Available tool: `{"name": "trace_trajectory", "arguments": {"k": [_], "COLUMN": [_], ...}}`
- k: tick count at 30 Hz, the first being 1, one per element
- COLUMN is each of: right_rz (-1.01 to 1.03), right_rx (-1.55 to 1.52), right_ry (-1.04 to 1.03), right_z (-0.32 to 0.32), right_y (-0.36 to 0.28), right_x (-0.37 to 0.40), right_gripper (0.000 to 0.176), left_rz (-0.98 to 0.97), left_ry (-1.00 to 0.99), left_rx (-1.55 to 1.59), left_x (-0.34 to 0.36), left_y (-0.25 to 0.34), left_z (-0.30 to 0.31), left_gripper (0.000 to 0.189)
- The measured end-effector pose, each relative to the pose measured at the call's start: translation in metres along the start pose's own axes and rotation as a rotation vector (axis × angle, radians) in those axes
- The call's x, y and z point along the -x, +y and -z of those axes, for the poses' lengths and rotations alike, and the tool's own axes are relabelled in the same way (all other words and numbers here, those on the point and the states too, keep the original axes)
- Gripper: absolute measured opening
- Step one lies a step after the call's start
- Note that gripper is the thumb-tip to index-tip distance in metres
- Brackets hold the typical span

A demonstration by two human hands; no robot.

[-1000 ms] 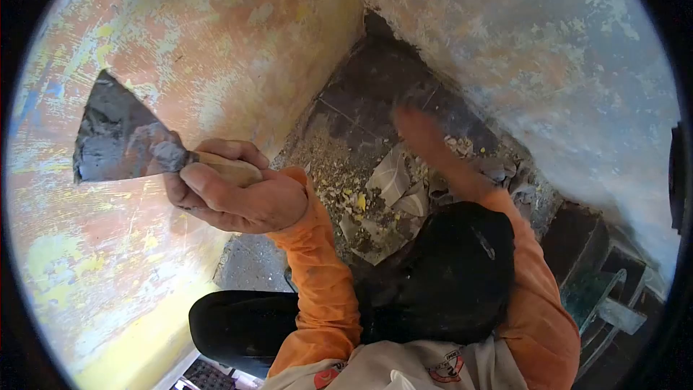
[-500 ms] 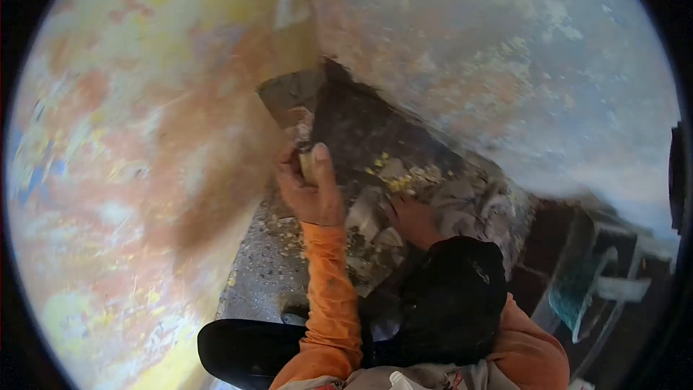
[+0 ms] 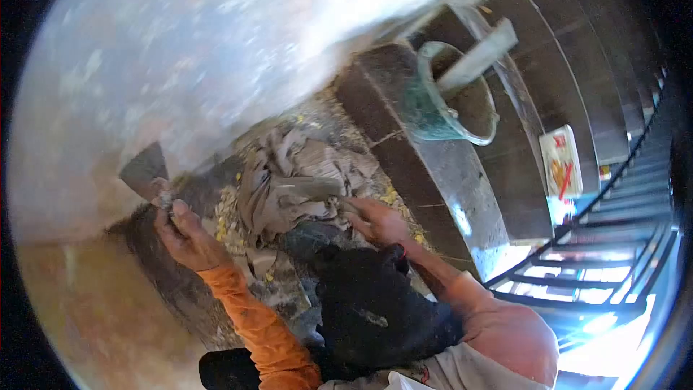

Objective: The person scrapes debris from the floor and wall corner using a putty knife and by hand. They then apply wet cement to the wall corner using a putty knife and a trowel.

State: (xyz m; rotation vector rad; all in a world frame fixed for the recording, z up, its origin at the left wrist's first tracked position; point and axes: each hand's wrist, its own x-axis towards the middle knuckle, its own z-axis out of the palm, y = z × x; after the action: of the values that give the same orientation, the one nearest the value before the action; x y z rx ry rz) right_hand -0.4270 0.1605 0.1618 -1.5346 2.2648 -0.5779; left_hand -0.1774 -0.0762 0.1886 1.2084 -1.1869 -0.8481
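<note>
**Stair corner: scraper and surroundings**

Head view: left hand (image 3: 184,235) closed around scraper (image 3: 144,171), blade near wall (image 3: 180,65). Right hand (image 3: 375,220) on crumpled paper (image 3: 289,180), grip unclear. Beyond: green bucket (image 3: 433,112) with stick (image 3: 476,54) on step (image 3: 433,180); red-and-white packet (image 3: 561,162), print unreadable.

Wall (image 3: 180,50): mottled, worn paint, blurred in upper left. Floor at its foot is strewn with yellow paint flakes (image 3: 225,218). Dark stone steps (image 3: 440,180) descend to the right. Teal bucket (image 3: 416,110) stands on the top step, tight against the wall; a pale flat stick (image 3: 480,53) leans out of it. Red-and-white packet (image 3: 561,162) lies on a lower step. Dark metal railing (image 3: 613,249) at far right, backlit.
</note>
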Motion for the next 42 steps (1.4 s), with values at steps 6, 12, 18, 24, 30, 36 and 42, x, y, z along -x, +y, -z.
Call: {"name": "trace_trajectory", "arguments": {"k": [6,12,18,24,30,36,42], "right_rz": [-0.037,-0.183,-0.381,-0.505,-0.92,-0.5,-0.129], "right_rx": [0.835,1.211,1.125,0.617,-0.128,-0.262,0.04], "right_ry": [0.503,0.078,-0.169,0.399,0.267,0.267,0.064], "right_z": [0.234,0.364,0.382,0.34,0.157,0.052,-0.107], "right_y": [0.008,0.038,0.029,0.035,0.007,0.004,0.031], "right_x": [0.061,-0.011,-0.049,0.093,0.191,0.082,-0.037], "right_gripper": [0.032,0.022,0.026,0.036,0.037,0.041,0.049], "left_rz": [0.003,0.371,0.561,0.518,0.172,0.134,-0.027], "left_ry": [-0.293,-0.72,-0.943,-0.874,-0.632,-0.508,-0.569], "left_rx": [0.184,0.472,0.58,0.691,0.453,-0.316,-0.661], "left_x": [0.036,0.101,0.128,0.156,0.099,0.057,0.125], "left_y": [0.01,0.039,0.1,0.093,0.033,-0.092,-0.212], "left_z": [-0.095,-0.215,-0.277,-0.284,-0.239,-0.113,-0.08], "left_gripper": [0.038,0.036,0.04,0.037,0.032,0.045,0.054]}}
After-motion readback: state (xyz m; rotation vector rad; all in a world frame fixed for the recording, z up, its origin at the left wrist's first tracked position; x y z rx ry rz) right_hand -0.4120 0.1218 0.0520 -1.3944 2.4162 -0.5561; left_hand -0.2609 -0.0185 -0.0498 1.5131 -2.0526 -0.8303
